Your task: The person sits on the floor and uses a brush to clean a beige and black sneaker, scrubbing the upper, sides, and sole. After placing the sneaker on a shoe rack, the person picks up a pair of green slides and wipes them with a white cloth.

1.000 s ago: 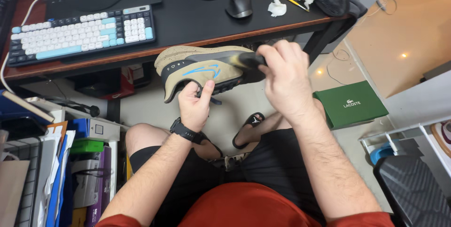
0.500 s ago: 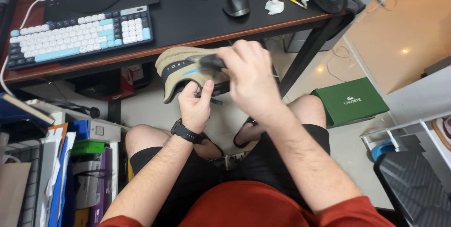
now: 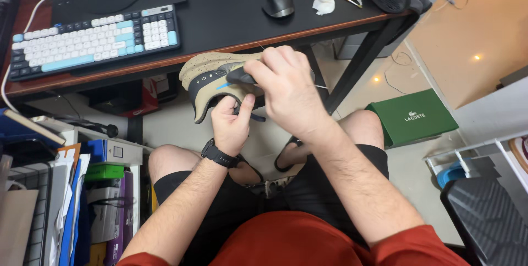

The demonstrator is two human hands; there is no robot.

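Gripping tan shoe [image 3: 204, 79] from below: left hand [image 3: 231, 123] clamped on its sole, held below the surface [image 3: 220, 24] edge. Right hand [image 3: 286, 90] closed on dark brush [image 3: 237, 75]. Shoe looks light, soft upper, stiff sole; hold by sole.

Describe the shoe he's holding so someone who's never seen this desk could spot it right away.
Start at the black-topped desk and drop just below its front edge, above the person's knees. There the left hand grips a tan speckled shoe with a blue side stripe, while the right hand presses a dark brush on it.
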